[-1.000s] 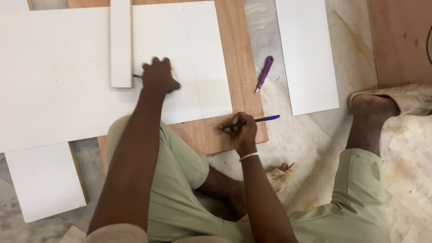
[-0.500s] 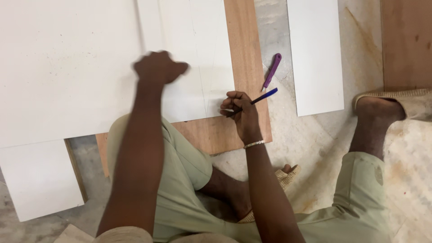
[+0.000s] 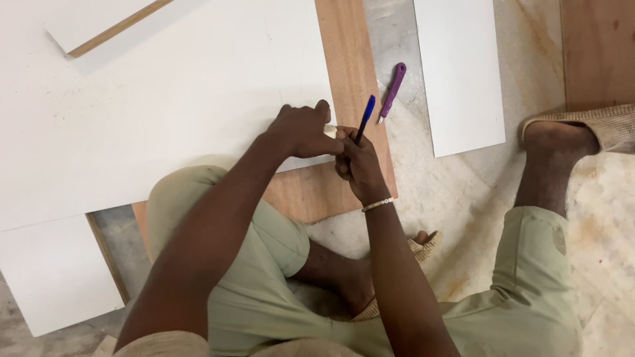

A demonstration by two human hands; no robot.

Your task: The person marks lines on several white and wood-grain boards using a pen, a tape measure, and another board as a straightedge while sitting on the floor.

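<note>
From the head camera, the left hand [image 3: 301,129] rests on the near corner of a large, smooth white laminated board [image 3: 165,112], fingers curled together and pinching a small pale object [image 3: 330,130] too tiny to identify. The right hand [image 3: 357,165] meets it there, fingers closed around a slim blue pen [image 3: 365,117] held upright. Under the board lies a brown plywood sheet [image 3: 350,73]. A purple-handled tool [image 3: 392,89] lies on the mottled stone floor [image 3: 450,192], beside a narrow white panel [image 3: 456,73].
</note>
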